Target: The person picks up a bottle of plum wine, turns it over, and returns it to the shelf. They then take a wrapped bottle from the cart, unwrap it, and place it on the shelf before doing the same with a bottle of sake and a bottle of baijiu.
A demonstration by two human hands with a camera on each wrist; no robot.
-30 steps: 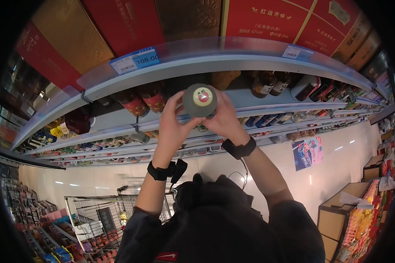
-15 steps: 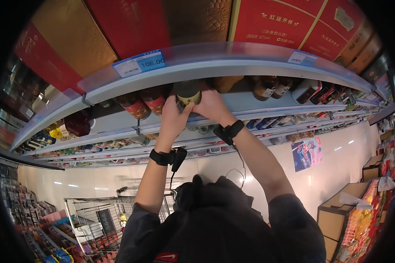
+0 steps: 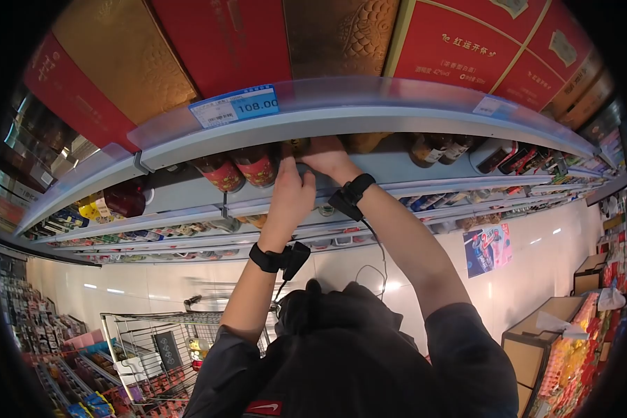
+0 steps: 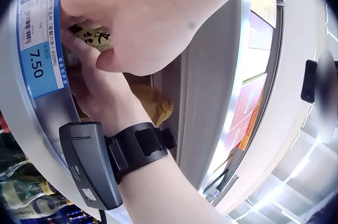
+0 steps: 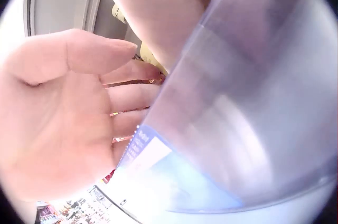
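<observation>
Both hands are up under the lip of the second shelf [image 3: 341, 122], pushed in among the bottles. The left hand [image 3: 290, 189] reaches up from below, palm toward the shelf and fingers stretched forward. The right hand [image 3: 325, 157] sits just beside it and a little deeper in, touching the left.

Between them is a dark bottle [image 3: 296, 148] with a cream label, nearly hidden from the head view (only a sliver shows above the knuckles). The left wrist view shows it better: the cream label with dark characters [image 4: 94, 38] peeks out between the two hands, right behind the shelf edge and its blue price tag reading 7.50 [image 4: 41, 50]. There the right hand's fingers [image 4: 87, 60] curl against the bottle, so its grip looks closed on it. The left hand lies across the front of the bottle; whether it clasps or only presses, I cannot tell. In the right wrist view the fingers [image 5: 129, 97] are long and loosely straight beside the clear plastic shelf strip, with a scrap of cream label beyond them.

Just to the left of the hands stand two red-labelled bottles [image 3: 240, 168]. Above, on the top shelf, sit big red and gold gift boxes [image 3: 216, 42], with a price tag marked 108.00 [image 3: 235, 106] on the rail. A shopping trolley [image 3: 153, 345] stands on the floor below.
</observation>
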